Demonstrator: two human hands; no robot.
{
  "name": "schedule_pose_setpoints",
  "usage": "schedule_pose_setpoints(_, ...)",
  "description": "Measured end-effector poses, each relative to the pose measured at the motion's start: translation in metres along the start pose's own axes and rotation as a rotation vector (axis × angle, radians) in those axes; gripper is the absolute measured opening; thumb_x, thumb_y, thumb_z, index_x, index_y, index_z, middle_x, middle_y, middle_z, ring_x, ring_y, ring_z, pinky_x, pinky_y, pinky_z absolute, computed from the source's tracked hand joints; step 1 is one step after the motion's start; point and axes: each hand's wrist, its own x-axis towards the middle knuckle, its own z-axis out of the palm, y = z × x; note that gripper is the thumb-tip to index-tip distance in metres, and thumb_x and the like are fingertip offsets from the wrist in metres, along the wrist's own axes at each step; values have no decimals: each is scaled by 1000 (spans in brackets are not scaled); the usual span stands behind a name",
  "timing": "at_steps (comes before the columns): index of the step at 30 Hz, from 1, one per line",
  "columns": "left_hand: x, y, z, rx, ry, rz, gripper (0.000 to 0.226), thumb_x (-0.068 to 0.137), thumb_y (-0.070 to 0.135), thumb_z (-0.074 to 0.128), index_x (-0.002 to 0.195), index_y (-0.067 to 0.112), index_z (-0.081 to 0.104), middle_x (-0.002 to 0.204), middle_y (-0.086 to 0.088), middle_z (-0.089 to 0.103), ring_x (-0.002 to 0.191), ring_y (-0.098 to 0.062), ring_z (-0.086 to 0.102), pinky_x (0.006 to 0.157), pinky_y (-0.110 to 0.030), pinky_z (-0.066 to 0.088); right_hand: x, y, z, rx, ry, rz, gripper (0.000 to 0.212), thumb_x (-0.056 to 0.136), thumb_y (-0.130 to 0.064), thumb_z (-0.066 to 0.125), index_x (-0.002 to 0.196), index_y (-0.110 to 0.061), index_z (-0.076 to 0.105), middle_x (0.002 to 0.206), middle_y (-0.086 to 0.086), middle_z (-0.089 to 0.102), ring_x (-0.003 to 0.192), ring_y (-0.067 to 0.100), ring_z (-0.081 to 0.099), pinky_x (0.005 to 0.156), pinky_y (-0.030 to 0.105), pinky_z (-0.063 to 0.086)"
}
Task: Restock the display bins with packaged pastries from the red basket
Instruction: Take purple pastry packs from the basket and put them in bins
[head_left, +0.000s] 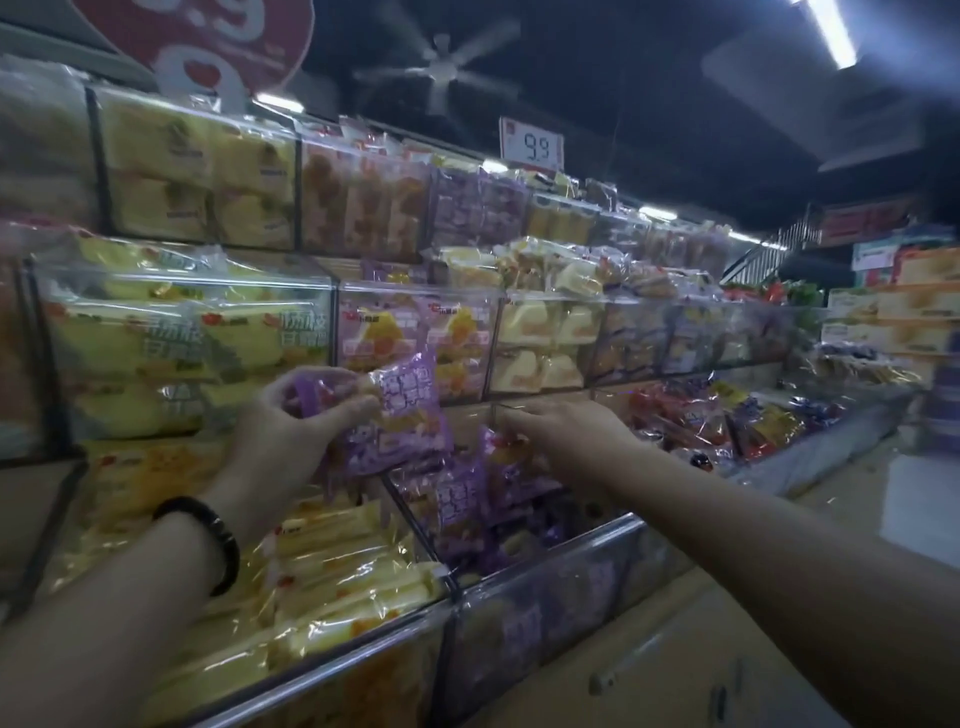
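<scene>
Left hand (306, 415) grips a glossy purple pastry packet (413, 421).

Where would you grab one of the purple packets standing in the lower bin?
By its upper end, coming from above, I'd judge. The purple packets stand roughly upright, crowded together, so only their tops are free, and the bin's clear front wall blocks a frontal approach.

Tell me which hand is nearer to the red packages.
Right. The right hand is left of the red packages; the left hand grips a purple pack farther left.
</scene>
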Motion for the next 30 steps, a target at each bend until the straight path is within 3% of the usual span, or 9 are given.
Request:
schedule_pose_setpoints(2, 3, 1, 3, -31, 4, 6, 32, 79, 22, 86, 109, 25, 75, 95, -17, 80, 85, -45, 77, 76, -67, 60, 9, 0, 11, -163, -13, -56, 49, 93, -33, 68, 135, -44, 44, 139, -7, 61, 125, 31, 57, 99, 46, 47)
schedule_pose_setpoints(5, 1, 2, 9, -22, 3, 4, 34, 77, 22, 86, 109, 25, 76, 93, -14, 80, 74, -35, 79, 63, -58, 63, 19, -10, 28, -316, -58, -90, 50, 99, -30, 61, 143, -44, 44, 142, -5, 60, 134, 30, 47, 103, 47, 37)
schedule_pose_setpoints(9, -1, 2, 11, 31, -46, 18, 32, 76, 26, 87, 107, 28, 77, 90, -13, 80, 69, -30, 79, 47, -36, 59, 24, -23, 44, -77, -204, 36, 60, 98, -15, 61, 147, -42, 40, 132, 5, 55, 118, 35, 64, 77, 41, 51)
schedule_pose_setpoints(13, -10, 5, 15, 119, -81, 39, 35, 69, 33, 88, 103, 33, 77, 88, -6, 81, 76, -28, 80, 62, -46, 64, 26, -22, 37, 111, -293, 83, 64, 92, -20, 71, 149, -29, 44, 138, 11, 55, 122, 35, 60, 96, 44, 55)
schedule_pose_setpoints(15, -15, 6, 17, 153, -80, 62, 34, 71, 28, 89, 102, 31, 77, 85, -7, 80, 72, -26, 80, 57, -47, 64, 25, -20, 16, 249, -195, 167, 53, 89, -23, 73, 139, -28, 55, 134, 5, 62, 117, 28, 64, 94, 46, 58)
schedule_pose_setpoints(17, -18, 8, 19, 171, -74, 78, 34, 72, 24, 91, 102, 29, 76, 80, -13, 78, 67, -27, 78, 54, -48, 64, 24, -21, -11, 517, 110, 255, 31, 91, -16, 66, 121, -23, 66, 114, -2, 71, 103, 20, 69, 88, 44, 60)
schedule_pose_setpoints(20, -21, 9, 19, 187, -105, 98, 38, 71, 22, 90, 105, 27, 74, 77, -11, 78, 69, -25, 79, 56, -39, 63, 14, -33, -58, 737, 352, 107, 31, 97, -36, 62, 126, -24, 64, 113, -9, 67, 100, 10, 66, 87, 37, 59)
schedule_pose_setpoints(25, -28, 11, 19, 258, -161, 252, 44, 65, 29, 93, 105, 29, 74, 82, -8, 79, 82, -14, 79, 66, -29, 64, 11, -51, -81, 98, 79, -181, 58, 86, -52, 78, 137, -38, 55, 130, -12, 65, 112, 11, 61, 87, 36, 56)
schedule_pose_setpoints(30, -30, 16, 13, 143, -215, 206, 43, 77, 35, 83, 116, 24, 70, 108, 0, 77, 96, -17, 78, 67, -45, 66, 2, -35, -88, 266, 37, -54, 36, 86, -37, 84, 117, -35, 67, 106, -15, 65, 95, 10, 60, 82, 40, 57)
